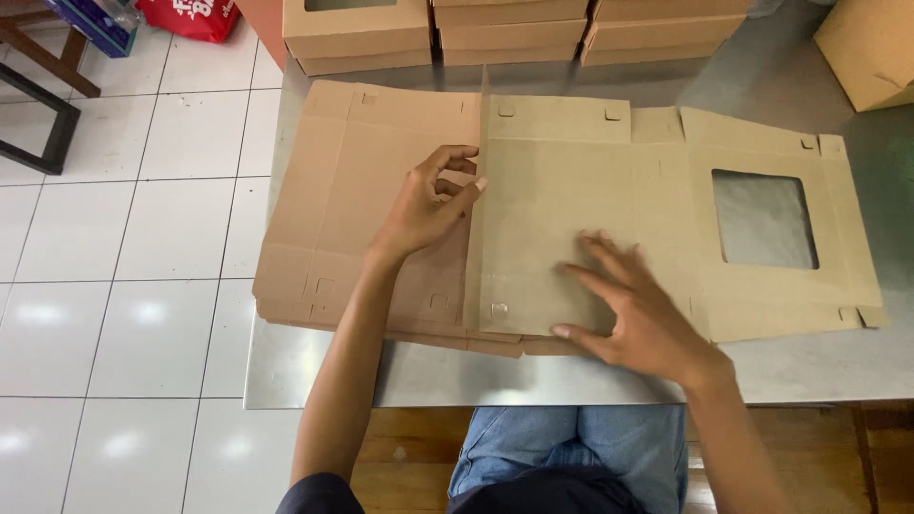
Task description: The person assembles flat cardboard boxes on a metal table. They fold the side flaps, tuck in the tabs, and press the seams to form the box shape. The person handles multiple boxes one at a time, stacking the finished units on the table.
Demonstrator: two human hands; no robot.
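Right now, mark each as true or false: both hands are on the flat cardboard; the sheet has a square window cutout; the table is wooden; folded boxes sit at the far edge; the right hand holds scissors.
1. Both hands touch the flat box blank. True: left hand at the raised fold, right hand pressed flat.
2. The blank has a square window cutout. True.
3. The table is wooden. False: it is grey metal.
4. Folded boxes sit at the far edge. True.
5. The right hand holds scissors. False: it holds nothing.
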